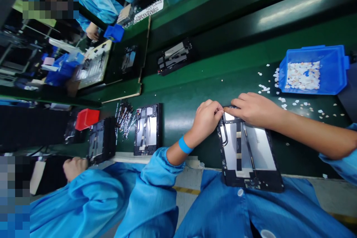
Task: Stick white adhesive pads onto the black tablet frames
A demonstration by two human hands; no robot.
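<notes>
An opened tablet lies in front of me with its inner side up, showing silver plates, dark ribbon cables and a black lower strip. Its near end reaches over the table edge against my smock. At its far left corner, my left hand is closed in a pinch, thumb and index finger together; whatever is between them is too small to make out. My right hand lies across the far edge of the tablet, its bent fingers meeting the left fingertips at that corner. Its thumb and anything it pinches are hidden.
A blue bin of small white pieces stands at the right, with loose pieces scattered around it. Leftward are a second opened tablet, a pile of thin strips and a red bin. Another tablet lies farther back. Co-workers sit left and opposite.
</notes>
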